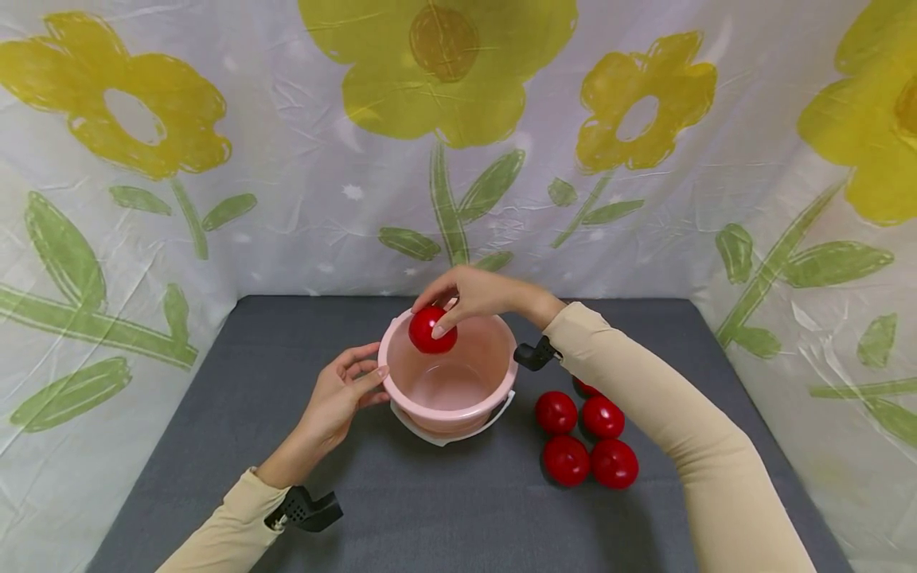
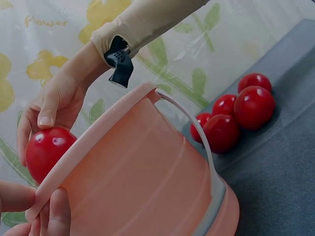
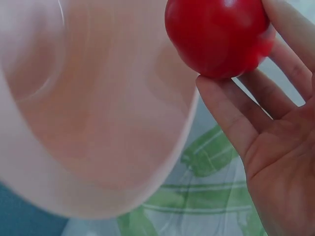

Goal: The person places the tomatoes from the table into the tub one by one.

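My right hand (image 1: 476, 301) holds a glossy red tomato (image 1: 432, 329) between thumb and fingers, over the far left part of a pink bucket's mouth. The bucket (image 1: 447, 418) stands upright, and the part of its floor seen in the head view is bare. At its left rim, my left hand (image 1: 344, 390) pinches the edge between thumb and fingers. The left wrist view shows the held tomato (image 2: 47, 152) just beyond the rim, partly hidden by it. From the right wrist, slight lobes show on the tomato (image 3: 219, 37), with fingertips against its underside.
Several more red tomatoes (image 1: 566, 460) lie in a cluster on the dark grey cloth (image 1: 458, 517), right of the bucket; one is partly behind the right sleeve (image 1: 666, 406). The bucket's white handle (image 1: 440, 440) hangs down in front. A flower-printed curtain (image 1: 286, 199) encloses the back and sides.
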`<action>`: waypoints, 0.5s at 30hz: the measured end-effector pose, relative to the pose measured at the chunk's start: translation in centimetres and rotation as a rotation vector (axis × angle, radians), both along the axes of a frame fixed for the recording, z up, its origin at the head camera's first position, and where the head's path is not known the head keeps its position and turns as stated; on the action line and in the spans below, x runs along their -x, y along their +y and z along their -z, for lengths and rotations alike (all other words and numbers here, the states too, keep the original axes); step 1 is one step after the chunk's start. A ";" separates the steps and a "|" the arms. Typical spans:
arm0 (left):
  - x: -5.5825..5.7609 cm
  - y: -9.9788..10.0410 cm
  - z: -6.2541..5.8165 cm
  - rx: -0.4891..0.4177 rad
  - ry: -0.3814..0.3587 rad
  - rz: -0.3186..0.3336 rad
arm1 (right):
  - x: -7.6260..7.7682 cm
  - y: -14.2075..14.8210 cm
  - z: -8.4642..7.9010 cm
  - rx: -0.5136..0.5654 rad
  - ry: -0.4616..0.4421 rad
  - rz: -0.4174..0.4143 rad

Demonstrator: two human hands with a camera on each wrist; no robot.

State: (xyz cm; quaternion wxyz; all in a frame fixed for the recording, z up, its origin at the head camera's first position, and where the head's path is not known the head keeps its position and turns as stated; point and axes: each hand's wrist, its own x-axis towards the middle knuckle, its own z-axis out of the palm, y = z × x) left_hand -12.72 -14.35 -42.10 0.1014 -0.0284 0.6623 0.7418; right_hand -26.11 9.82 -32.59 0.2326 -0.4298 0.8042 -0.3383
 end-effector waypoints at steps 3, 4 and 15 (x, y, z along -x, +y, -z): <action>0.0 0.0 0.0 -0.003 0.001 -0.003 | -0.1 -0.5 0.3 -0.010 -0.002 -0.010; 0.0 0.0 0.0 -0.001 0.001 -0.004 | -0.1 -0.6 0.3 -0.013 -0.006 -0.015; -0.1 0.1 0.0 0.020 0.001 -0.010 | -0.4 -2.1 1.2 -0.044 -0.068 -0.062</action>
